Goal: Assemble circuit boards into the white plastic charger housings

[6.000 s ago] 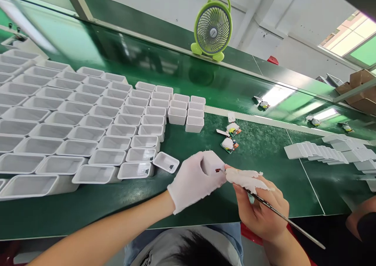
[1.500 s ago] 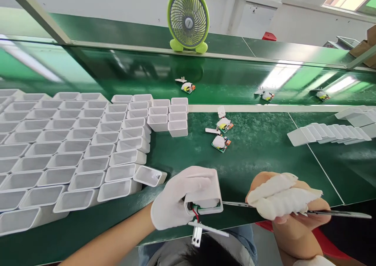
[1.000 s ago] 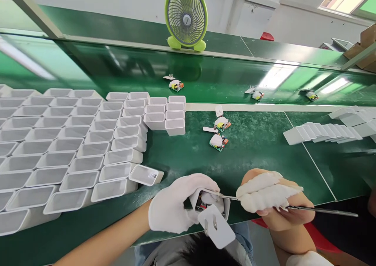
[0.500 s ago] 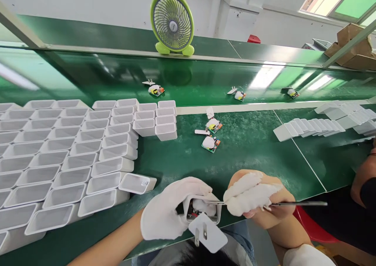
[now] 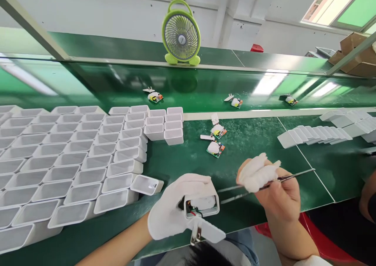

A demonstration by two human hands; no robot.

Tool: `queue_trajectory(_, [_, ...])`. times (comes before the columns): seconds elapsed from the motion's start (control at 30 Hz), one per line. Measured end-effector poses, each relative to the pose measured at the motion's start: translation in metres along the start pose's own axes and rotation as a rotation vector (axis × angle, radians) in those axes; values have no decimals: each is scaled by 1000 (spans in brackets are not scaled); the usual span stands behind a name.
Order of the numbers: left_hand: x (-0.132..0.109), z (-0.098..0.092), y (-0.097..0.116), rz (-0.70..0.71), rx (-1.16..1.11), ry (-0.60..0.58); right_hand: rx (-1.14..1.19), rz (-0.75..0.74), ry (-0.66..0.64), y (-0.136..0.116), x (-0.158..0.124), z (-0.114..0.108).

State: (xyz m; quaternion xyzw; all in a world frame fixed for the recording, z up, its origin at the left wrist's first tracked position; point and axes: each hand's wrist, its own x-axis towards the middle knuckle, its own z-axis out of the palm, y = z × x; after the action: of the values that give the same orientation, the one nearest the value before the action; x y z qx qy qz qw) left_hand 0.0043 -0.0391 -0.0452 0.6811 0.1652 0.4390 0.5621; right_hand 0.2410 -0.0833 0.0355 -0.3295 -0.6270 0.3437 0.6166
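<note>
My left hand [image 5: 176, 207], in a white glove, is closed around a white plastic charger housing [image 5: 217, 207] with its opening facing up. Inside the housing lies a circuit board [image 5: 192, 210] with red and dark wires and a white mass on it. A white plug cover [image 5: 208, 230] with metal prongs hangs out over the near rim. My right hand [image 5: 282, 191], with white coverings on some fingers, grips metal tweezers [image 5: 296, 174]. The tweezers' tips are spread apart and point left, just right of the housing, with nothing between them.
Rows of white housings [image 5: 70, 176] fill the left of the green bench [image 5: 249, 140]. Several circuit boards [image 5: 216, 148] lie ahead. White covers [image 5: 314, 134] are stacked at right. A green fan [image 5: 181, 38] stands on the shelf. Another person's arm [image 5: 368, 197] shows at the right edge.
The tweezers have come out of the housing and moved right with my right hand, their tips now spread. The plug cover has tilted. The whole view has shifted slightly.
</note>
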Motion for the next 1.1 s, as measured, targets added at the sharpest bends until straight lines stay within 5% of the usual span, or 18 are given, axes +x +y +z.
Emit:
queue_trajectory(0.1, [5, 7, 6, -64, -34, 99, -230, 16, -57, -6, 10, -8])
queue_trajectory(0.23, [11, 11, 10, -199, 22, 132, -602, 85, -525, -10, 22, 8])
queue_trajectory(0.3, [13, 10, 12, -254, 59, 125, -700, 87, -605, -9, 28, 20])
queue_trajectory(0.43, [19, 6, 16, -359, 270, 251, -780, 101, -548, 1, 62, 22])
queue_trajectory(0.53, [30, 4, 22, -347, 639, 342, -1016, 291, -326, 26, 119, 8])
queue_trajectory(0.6, [41, 5, 27, -382, 902, 264, -1211, 445, -213, 55, 161, 2])
queue_trajectory(0.7, [63, 7, 30, -535, 1174, 95, -1289, 530, -215, 107, 206, 7])
queue_trajectory(0.87, [92, 1, 26, -661, 1330, 45, -1296, 619, -329, 157, 223, 1])
queue_trajectory(1.1, [110, -3, 17, -643, 1328, 57, -1389, 720, -355, 155, 228, -89])
